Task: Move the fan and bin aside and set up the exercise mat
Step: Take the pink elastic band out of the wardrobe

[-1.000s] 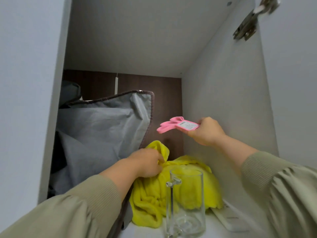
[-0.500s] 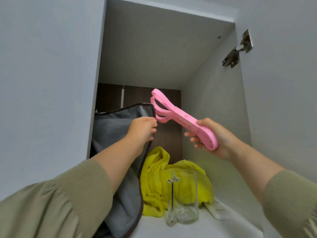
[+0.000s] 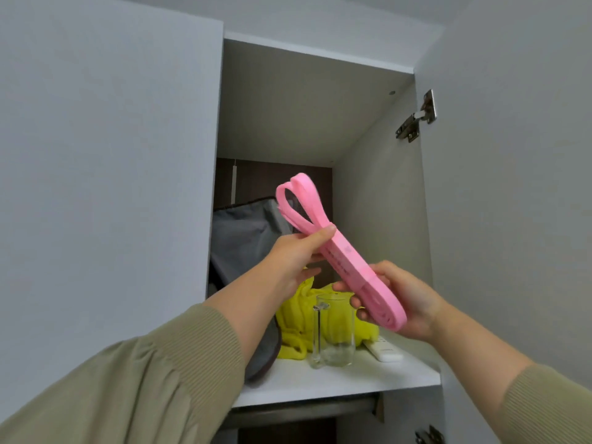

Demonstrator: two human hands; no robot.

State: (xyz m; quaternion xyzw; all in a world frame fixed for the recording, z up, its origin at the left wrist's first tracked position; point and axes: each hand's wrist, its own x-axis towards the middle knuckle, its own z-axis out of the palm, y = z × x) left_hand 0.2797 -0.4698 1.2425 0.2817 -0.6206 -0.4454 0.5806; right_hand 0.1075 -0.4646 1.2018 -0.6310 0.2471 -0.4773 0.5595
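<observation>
Open cupboard [image 3: 378, 219], white shelf [image 3: 368, 379]: clear glass mug [image 3: 334, 331] near the front edge, yellow cloth [image 3: 294, 318] bunched behind it, grey fabric [image 3: 243, 248] upright at left, white remote [image 3: 386, 350] at right. Folded pink band [image 3: 349, 261] tilted in front.

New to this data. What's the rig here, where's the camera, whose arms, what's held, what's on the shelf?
No machine here: a person works with bare hands, and one wide-angle camera worn on the head looks forward at them, so the arms in green sleeves are the wearer's own. The view is into an open cupboard. The left hand pinches a folded pink band near its looped upper end, and the right hand has its grip round the lower end. On the white shelf stands a clear glass mug, with a crumpled yellow cloth behind it, grey fabric on the left and a white remote on the right.
</observation>
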